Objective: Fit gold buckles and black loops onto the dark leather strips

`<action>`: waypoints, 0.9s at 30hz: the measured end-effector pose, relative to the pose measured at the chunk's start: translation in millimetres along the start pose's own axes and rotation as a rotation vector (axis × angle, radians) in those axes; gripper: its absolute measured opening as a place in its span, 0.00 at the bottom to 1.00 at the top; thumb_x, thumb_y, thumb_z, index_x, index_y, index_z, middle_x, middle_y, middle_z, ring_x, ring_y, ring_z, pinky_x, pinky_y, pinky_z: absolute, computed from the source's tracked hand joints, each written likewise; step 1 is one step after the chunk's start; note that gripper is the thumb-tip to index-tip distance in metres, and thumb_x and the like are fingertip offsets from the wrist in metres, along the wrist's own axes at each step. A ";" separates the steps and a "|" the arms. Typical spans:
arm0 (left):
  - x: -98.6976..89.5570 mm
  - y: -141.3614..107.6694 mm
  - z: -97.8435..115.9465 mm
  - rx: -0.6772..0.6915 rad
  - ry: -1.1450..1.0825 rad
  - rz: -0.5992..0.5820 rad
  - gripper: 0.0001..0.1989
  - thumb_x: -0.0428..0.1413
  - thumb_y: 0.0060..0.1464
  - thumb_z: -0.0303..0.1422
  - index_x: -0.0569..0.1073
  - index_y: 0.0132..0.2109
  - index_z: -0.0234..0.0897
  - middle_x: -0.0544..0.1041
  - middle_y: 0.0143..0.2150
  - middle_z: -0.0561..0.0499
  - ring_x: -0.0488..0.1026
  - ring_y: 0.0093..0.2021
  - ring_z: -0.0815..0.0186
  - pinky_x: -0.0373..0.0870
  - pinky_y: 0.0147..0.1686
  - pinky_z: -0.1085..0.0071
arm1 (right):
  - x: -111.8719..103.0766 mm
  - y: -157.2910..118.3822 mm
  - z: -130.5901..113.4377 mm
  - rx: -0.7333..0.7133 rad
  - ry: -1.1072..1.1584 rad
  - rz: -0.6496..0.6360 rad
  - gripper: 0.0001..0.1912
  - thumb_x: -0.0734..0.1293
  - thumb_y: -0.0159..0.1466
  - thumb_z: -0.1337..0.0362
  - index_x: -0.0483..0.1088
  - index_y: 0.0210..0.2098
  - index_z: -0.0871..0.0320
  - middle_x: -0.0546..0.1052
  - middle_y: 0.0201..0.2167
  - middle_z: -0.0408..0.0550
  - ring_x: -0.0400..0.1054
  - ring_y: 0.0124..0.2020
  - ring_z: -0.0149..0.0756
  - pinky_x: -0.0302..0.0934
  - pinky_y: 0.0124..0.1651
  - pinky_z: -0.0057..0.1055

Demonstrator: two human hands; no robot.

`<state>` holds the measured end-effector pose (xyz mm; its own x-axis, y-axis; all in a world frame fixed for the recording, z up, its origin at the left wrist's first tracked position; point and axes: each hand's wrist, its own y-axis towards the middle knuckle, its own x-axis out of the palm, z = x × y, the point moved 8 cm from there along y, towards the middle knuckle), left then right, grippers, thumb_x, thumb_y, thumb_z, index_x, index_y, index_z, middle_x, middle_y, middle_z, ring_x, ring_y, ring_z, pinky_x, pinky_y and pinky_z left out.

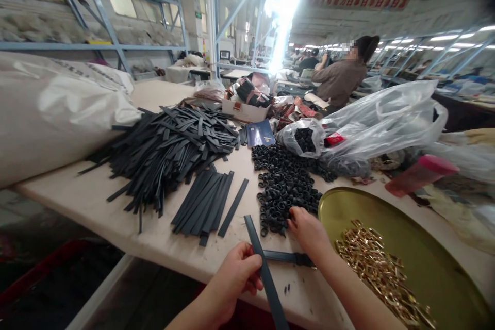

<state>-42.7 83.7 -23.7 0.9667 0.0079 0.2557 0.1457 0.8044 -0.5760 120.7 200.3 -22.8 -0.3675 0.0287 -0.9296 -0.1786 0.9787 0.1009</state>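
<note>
My left hand (243, 270) grips a dark strap (266, 278) between thumb and fingers, holding it at a slant over the table's front edge. At the near right edge of a pile of small black strap loops (280, 185) is my right hand (307, 227). Its fingers are curled together against the loops; whatever is between the fingertips is hidden. Another dark strap with a loop near its end (286, 257) lies crosswise on the table, partly behind the held strap and close to my right wrist.
Left are a small row of straps (203, 201) and a large strap heap (174, 139). An olive tray (429, 263) holds gold-coloured metal pieces (371, 263). Beyond are a blue booklet (260, 133), plastic bag (386, 113) and pink-lidded bottle (421, 175). A person (342, 75) works behind.
</note>
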 end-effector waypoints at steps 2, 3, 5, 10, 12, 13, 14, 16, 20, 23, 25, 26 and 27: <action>0.9 4.6 -1.8 -0.014 0.006 0.001 0.06 0.50 0.42 0.31 0.60 0.30 0.37 0.68 0.19 0.59 0.62 0.15 0.78 0.51 0.15 0.83 | -0.2 0.3 -0.6 0.000 0.006 -0.005 0.04 0.61 0.57 0.70 0.66 0.30 0.56 0.70 0.31 0.48 0.66 0.32 0.38 0.52 0.33 0.30; 2.2 6.3 -2.6 -0.026 0.014 -0.009 0.06 0.50 0.42 0.31 0.60 0.30 0.37 0.67 0.18 0.59 0.62 0.15 0.77 0.51 0.15 0.82 | -0.9 0.7 -0.6 0.004 0.020 -0.005 0.04 0.61 0.57 0.70 0.65 0.29 0.56 0.70 0.30 0.47 0.66 0.31 0.37 0.52 0.33 0.30; 4.8 8.6 -2.6 -0.035 0.027 -0.029 0.06 0.50 0.41 0.30 0.60 0.30 0.37 0.67 0.18 0.59 0.62 0.16 0.77 0.52 0.15 0.82 | -3.9 1.1 0.9 0.019 0.074 0.005 0.04 0.61 0.56 0.70 0.65 0.26 0.56 0.69 0.29 0.47 0.65 0.30 0.37 0.52 0.33 0.31; 13.5 9.7 -6.0 -0.044 0.036 -0.109 0.08 0.48 0.39 0.29 0.63 0.32 0.35 0.67 0.18 0.59 0.62 0.16 0.77 0.53 0.16 0.83 | -16.3 -15.0 12.8 0.107 0.334 0.038 0.09 0.61 0.58 0.60 0.63 0.24 0.57 0.68 0.24 0.45 0.62 0.27 0.36 0.56 0.32 0.32; 20.2 7.8 -10.6 -0.071 0.017 -0.154 0.09 0.47 0.38 0.28 0.64 0.32 0.36 0.66 0.17 0.60 0.61 0.16 0.76 0.54 0.16 0.82 | -19.8 -30.5 15.3 0.151 0.451 0.028 0.12 0.59 0.59 0.56 0.64 0.26 0.57 0.67 0.21 0.43 0.63 0.24 0.34 0.57 0.28 0.31; 24.0 6.2 -12.2 -0.080 0.006 -0.173 0.10 0.47 0.37 0.28 0.64 0.32 0.36 0.65 0.17 0.60 0.61 0.15 0.77 0.55 0.16 0.82 | -21.7 -39.3 15.4 0.173 0.521 0.026 0.13 0.58 0.59 0.54 0.64 0.30 0.58 0.68 0.21 0.43 0.63 0.23 0.33 0.58 0.26 0.30; 28.2 4.0 -12.9 -0.082 -0.002 -0.193 0.10 0.47 0.37 0.27 0.65 0.33 0.36 0.65 0.16 0.61 0.60 0.15 0.77 0.55 0.16 0.82 | -22.8 -48.3 15.5 0.204 0.627 0.022 0.15 0.58 0.60 0.54 0.65 0.35 0.59 0.68 0.22 0.42 0.63 0.23 0.32 0.59 0.26 0.30; 37.1 -1.5 -12.7 -0.080 -0.003 -0.231 0.10 0.48 0.36 0.27 0.65 0.32 0.36 0.65 0.16 0.61 0.59 0.14 0.77 0.56 0.15 0.82 | -21.5 -65.6 15.4 0.298 0.933 0.004 0.18 0.60 0.59 0.53 0.65 0.42 0.59 0.69 0.24 0.42 0.63 0.23 0.30 0.59 0.27 0.28; 51.0 -14.4 -13.6 -0.116 0.029 -0.264 0.13 0.48 0.35 0.27 0.65 0.34 0.35 0.68 0.18 0.59 0.58 0.13 0.78 0.53 0.13 0.82 | -11.4 -92.1 12.7 0.540 1.505 -0.024 0.15 0.69 0.52 0.56 0.70 0.35 0.57 0.70 0.23 0.40 0.62 0.22 0.27 0.57 0.27 0.25; 60.1 -23.2 -15.4 -0.135 0.044 -0.302 0.18 0.49 0.34 0.26 0.65 0.39 0.33 0.74 0.28 0.53 0.57 0.13 0.80 0.52 0.13 0.81 | -4.5 -105.0 9.6 0.690 1.695 -0.020 0.12 0.72 0.48 0.59 0.69 0.28 0.57 0.73 0.23 0.40 0.64 0.21 0.25 0.59 0.26 0.23; 65.2 -28.2 -16.0 -0.127 0.046 -0.333 0.20 0.49 0.35 0.26 0.64 0.41 0.32 0.75 0.31 0.51 0.57 0.13 0.80 0.51 0.13 0.82 | -0.4 -110.7 3.7 0.728 1.776 -0.055 0.12 0.73 0.47 0.60 0.68 0.26 0.58 0.74 0.24 0.41 0.65 0.22 0.25 0.60 0.26 0.22; 67.0 -30.3 -16.5 -0.124 0.048 -0.344 0.20 0.49 0.35 0.26 0.64 0.42 0.32 0.75 0.30 0.51 0.57 0.14 0.80 0.51 0.13 0.82 | 0.7 -112.8 0.5 0.727 1.808 -0.073 0.12 0.73 0.48 0.60 0.68 0.26 0.58 0.74 0.24 0.41 0.66 0.22 0.25 0.60 0.26 0.22; 68.4 -32.3 -17.2 -0.124 0.046 -0.351 0.21 0.49 0.35 0.26 0.64 0.42 0.32 0.75 0.30 0.52 0.56 0.14 0.80 0.51 0.13 0.82 | 0.8 -114.4 -1.9 0.715 1.834 -0.079 0.11 0.73 0.48 0.61 0.68 0.26 0.59 0.75 0.24 0.41 0.66 0.23 0.25 0.60 0.26 0.21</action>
<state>22.3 48.0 -1.0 0.8616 -0.2844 0.4205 0.4913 0.6754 -0.5499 139.1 88.0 -34.4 -0.8030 0.2388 0.5461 -0.0737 0.8694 -0.4886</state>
